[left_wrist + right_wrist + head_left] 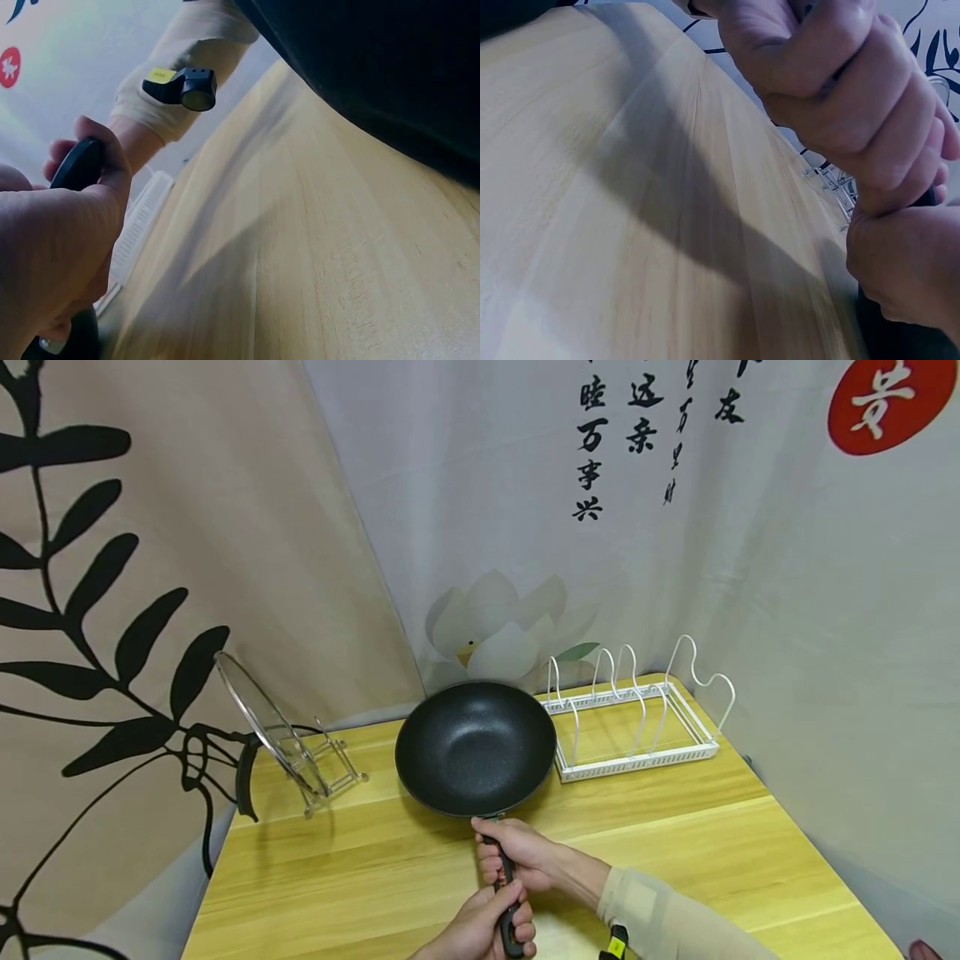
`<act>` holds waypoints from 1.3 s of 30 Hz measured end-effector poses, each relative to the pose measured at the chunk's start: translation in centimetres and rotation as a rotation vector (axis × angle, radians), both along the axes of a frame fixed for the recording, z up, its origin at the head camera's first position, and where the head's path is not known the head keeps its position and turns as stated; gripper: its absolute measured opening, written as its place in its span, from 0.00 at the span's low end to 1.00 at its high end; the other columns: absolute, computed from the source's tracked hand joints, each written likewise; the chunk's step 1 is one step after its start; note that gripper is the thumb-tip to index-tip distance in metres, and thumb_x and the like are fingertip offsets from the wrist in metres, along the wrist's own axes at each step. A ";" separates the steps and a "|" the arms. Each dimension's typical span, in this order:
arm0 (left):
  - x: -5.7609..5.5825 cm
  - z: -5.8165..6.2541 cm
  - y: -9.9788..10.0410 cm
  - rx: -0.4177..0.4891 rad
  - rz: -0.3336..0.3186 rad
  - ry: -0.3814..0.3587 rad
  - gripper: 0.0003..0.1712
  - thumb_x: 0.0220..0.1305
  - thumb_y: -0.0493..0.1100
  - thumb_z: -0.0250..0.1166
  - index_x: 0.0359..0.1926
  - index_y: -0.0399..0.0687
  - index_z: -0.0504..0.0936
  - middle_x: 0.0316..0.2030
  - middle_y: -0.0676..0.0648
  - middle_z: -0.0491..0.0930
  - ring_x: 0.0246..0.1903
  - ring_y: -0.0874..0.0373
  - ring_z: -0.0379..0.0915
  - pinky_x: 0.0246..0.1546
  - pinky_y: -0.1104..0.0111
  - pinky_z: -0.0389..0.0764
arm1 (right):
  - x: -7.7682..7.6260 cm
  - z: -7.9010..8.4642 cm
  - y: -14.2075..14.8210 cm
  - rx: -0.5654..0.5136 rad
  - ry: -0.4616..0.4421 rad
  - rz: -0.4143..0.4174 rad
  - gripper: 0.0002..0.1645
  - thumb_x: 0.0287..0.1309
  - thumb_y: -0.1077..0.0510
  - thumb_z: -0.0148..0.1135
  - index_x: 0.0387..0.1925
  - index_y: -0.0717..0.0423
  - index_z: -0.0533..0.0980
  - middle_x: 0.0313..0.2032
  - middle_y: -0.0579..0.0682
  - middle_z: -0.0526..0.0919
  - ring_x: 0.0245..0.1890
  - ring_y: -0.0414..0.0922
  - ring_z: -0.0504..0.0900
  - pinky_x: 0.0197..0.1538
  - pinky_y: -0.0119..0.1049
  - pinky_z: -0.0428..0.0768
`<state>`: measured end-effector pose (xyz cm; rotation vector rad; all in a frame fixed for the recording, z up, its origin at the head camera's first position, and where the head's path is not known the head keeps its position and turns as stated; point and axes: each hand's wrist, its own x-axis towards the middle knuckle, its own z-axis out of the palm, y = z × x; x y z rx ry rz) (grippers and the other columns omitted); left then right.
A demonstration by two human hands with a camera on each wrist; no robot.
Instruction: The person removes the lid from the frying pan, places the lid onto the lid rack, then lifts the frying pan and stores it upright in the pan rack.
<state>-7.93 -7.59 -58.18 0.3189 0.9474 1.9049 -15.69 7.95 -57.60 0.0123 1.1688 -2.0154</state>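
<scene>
A black frying pan (pixel 480 747) with deep, curved sides is held over the table, its inside facing up toward the head camera. My right hand (pixel 525 856) grips the dark handle (pixel 507 927) close to the pan, thumb lying along the top. Nearer to me, my left hand (pixel 483 922) wraps round the handle's end, just below the right hand. In the left wrist view, the handle's end (pixel 81 166) sticks out of the left hand (pixel 60 240). The right wrist view has both hands together on the handle, with the dark pan (pixel 900 330) partly hidden below.
A white wire rack (pixel 637 768) with upright dividers stands at the back right, close beside the pan. To the left, a glass lid (pixel 258 702) leans in a small metal stand (pixel 341 768). Under everything is a wooden table (pixel 360 893), with printed curtains (pixel 525 468) behind.
</scene>
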 end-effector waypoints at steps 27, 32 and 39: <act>0.7 -0.3 0.0 0.014 0.014 -0.005 0.19 0.96 0.52 0.40 0.41 0.56 0.67 0.33 0.60 0.68 0.33 0.66 0.66 0.47 0.71 0.76 | 0.9 -0.5 -0.8 0.092 0.096 -0.088 0.20 0.89 0.47 0.55 0.34 0.48 0.70 0.19 0.36 0.65 0.17 0.33 0.65 0.22 0.25 0.69; 0.7 -0.2 -0.1 0.018 0.019 0.008 0.19 0.96 0.52 0.41 0.41 0.56 0.67 0.33 0.60 0.68 0.33 0.66 0.66 0.47 0.71 0.77 | 0.9 -0.2 -0.9 0.094 0.118 -0.093 0.19 0.87 0.46 0.57 0.35 0.49 0.71 0.19 0.36 0.66 0.17 0.33 0.65 0.22 0.26 0.70; 0.6 0.2 -0.1 0.009 0.030 0.046 0.20 0.96 0.52 0.42 0.39 0.54 0.69 0.32 0.60 0.69 0.32 0.66 0.67 0.46 0.72 0.80 | 0.7 0.7 -0.9 0.096 0.154 -0.082 0.19 0.88 0.46 0.56 0.36 0.49 0.70 0.20 0.37 0.66 0.17 0.33 0.65 0.22 0.25 0.70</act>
